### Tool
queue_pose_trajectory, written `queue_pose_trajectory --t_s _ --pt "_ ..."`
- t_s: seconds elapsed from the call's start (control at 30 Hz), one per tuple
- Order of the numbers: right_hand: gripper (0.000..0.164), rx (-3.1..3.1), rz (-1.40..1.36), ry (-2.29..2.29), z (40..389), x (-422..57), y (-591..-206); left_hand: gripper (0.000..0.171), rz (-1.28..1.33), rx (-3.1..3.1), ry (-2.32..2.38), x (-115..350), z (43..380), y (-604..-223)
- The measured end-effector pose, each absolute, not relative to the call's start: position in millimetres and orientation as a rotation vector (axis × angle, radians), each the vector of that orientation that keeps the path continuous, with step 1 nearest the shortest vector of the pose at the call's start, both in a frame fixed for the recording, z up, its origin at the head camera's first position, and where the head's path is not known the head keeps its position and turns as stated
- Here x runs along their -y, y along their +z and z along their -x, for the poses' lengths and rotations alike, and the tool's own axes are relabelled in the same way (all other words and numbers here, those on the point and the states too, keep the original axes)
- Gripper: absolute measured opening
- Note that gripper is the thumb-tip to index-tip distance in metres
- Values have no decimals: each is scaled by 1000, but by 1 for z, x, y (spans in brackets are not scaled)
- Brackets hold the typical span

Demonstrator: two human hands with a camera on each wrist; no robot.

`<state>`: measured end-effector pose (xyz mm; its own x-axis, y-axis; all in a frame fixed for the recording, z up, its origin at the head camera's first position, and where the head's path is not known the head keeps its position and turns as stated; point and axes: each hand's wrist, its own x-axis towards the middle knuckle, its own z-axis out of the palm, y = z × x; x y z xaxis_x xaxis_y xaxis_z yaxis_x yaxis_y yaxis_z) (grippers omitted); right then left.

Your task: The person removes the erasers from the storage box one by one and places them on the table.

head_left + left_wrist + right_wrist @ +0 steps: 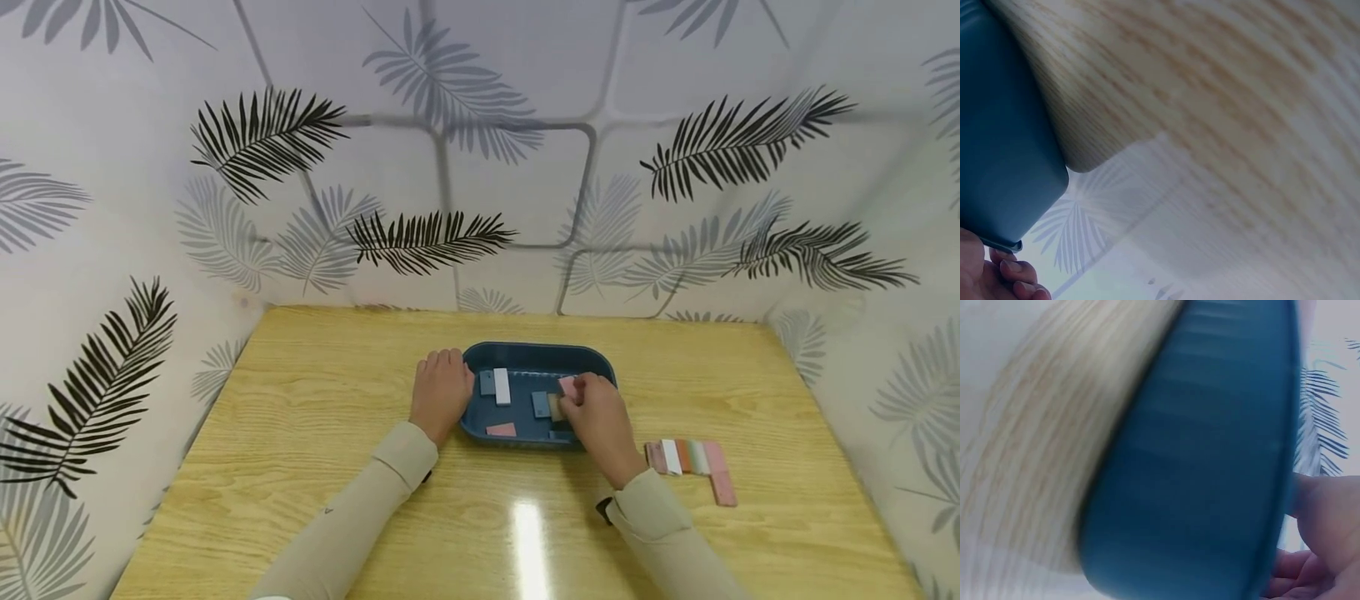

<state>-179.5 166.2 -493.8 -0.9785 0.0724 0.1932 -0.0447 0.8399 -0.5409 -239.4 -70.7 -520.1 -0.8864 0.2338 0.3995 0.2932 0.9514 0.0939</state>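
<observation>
A dark blue tray (536, 353) stands on the table, several small flat blocks inside it. My left hand (442, 390) grips its left rim; in the left wrist view curled fingers (1017, 275) show at the tray's edge. My right hand (602, 421) reaches over the right side, thumb and fingers pinching a pink block (567, 386). Near the thumb lie a tan block (556, 407) and a blue-grey block (541, 405). To the left are a white block (502, 387), another blue-grey block (487, 383) and a pink block (501, 430). In the right wrist view the tray wall hides the fingertips.
Right of the tray, a row of coloured blocks (684, 457) lies on the wooden table (337, 375), with a pink block (723, 489) below its right end. Leaf-patterned covering (510, 75) rises behind the table and at its sides.
</observation>
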Motion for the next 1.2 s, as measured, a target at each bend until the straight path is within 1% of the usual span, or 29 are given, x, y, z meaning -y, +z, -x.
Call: queue_pose_trajectory --t_s 0.2,0.43,0.83,1.03,1.2 --pt "30 2769 50 898 159 -185 -481 19 385 2731 -209 71 240 -520" --pt "31 2658 97 840 136 -218 -482 18 385 2722 -212 70 241 -522" --pt "28 2695 259 742 84 -279 -500 18 399 2697 -204 70 241 -522" --pt "30 2756 346 703 64 -296 -512 18 397 2662 -210 70 240 -522" --pt "27 2768 390 686 54 -302 -519 17 401 2632 -219 69 241 -523"
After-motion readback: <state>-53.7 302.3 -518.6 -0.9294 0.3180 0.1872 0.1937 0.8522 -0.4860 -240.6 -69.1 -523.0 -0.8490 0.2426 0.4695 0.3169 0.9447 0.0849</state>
